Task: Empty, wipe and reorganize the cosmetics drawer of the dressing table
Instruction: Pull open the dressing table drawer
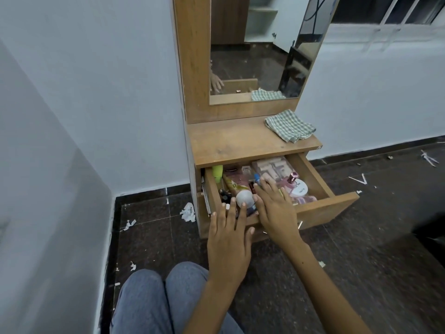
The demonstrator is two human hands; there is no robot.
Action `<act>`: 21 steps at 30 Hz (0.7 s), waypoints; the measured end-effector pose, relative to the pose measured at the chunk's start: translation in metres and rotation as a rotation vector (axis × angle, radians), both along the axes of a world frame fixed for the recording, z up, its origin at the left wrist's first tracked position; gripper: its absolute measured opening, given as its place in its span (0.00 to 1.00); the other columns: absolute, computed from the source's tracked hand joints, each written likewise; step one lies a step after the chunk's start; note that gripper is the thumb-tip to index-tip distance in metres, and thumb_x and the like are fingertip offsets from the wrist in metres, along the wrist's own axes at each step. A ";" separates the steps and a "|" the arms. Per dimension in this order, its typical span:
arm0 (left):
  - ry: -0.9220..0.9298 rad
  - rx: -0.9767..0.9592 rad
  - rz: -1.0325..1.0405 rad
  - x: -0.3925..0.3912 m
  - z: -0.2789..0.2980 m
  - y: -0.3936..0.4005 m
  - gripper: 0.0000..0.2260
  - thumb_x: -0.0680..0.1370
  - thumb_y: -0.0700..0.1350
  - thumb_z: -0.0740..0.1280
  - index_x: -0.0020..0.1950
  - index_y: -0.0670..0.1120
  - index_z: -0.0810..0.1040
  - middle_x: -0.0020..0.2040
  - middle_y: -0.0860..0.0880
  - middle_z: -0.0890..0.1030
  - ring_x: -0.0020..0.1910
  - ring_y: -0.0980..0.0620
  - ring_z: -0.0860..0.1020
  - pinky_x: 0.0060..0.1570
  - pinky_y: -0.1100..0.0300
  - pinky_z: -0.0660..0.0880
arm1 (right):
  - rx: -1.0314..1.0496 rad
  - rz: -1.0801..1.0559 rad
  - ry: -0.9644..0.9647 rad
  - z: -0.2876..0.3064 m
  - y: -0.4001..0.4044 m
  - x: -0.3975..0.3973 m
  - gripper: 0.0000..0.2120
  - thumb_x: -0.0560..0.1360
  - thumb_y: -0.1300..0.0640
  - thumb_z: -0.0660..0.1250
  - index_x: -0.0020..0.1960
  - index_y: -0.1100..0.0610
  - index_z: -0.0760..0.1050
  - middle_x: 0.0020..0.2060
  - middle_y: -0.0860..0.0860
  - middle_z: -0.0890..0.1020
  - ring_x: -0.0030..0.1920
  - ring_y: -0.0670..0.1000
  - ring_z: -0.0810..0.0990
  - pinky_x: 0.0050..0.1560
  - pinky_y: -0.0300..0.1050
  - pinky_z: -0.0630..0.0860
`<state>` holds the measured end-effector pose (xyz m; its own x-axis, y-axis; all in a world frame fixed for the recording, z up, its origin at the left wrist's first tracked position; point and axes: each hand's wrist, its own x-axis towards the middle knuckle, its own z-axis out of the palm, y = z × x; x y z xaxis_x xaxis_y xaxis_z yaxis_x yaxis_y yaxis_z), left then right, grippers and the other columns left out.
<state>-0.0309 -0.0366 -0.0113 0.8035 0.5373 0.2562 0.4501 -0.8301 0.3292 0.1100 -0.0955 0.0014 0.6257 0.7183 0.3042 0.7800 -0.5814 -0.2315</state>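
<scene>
The wooden drawer of the dressing table stands pulled out and is full of cosmetics. Inside I see a green bottle, a white round-capped bottle, a pink palette box, a pink perfume bottle and a white round jar. My left hand hovers over the drawer's front left, fingers straight, fingertips at the white cap. My right hand reaches into the middle of the drawer with fingers spread over the items. A checked cloth lies on the tabletop.
A mirror rises behind the tabletop. White walls close in at the left and behind. Paper scraps litter the dark tiled floor. My knees in blue jeans are at the bottom.
</scene>
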 end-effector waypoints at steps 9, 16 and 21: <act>0.028 0.009 -0.026 -0.021 0.001 -0.024 0.22 0.82 0.52 0.48 0.76 0.49 0.62 0.75 0.48 0.62 0.75 0.47 0.57 0.73 0.50 0.55 | -0.078 -0.041 0.043 -0.001 -0.027 -0.020 0.29 0.78 0.46 0.42 0.69 0.58 0.71 0.69 0.53 0.72 0.71 0.52 0.67 0.69 0.48 0.63; 0.054 -0.010 -0.026 -0.032 0.002 -0.043 0.22 0.82 0.52 0.48 0.76 0.49 0.61 0.75 0.47 0.63 0.75 0.46 0.58 0.71 0.49 0.53 | -0.071 -0.047 0.074 -0.002 -0.044 -0.032 0.29 0.78 0.47 0.44 0.68 0.58 0.72 0.67 0.54 0.74 0.70 0.52 0.69 0.69 0.51 0.66; 0.056 -0.014 -0.036 -0.040 0.002 -0.052 0.23 0.82 0.51 0.49 0.76 0.48 0.61 0.75 0.46 0.63 0.75 0.45 0.58 0.70 0.48 0.55 | -0.073 -0.062 0.071 -0.003 -0.053 -0.040 0.28 0.78 0.47 0.44 0.66 0.58 0.73 0.65 0.54 0.76 0.69 0.51 0.71 0.69 0.52 0.68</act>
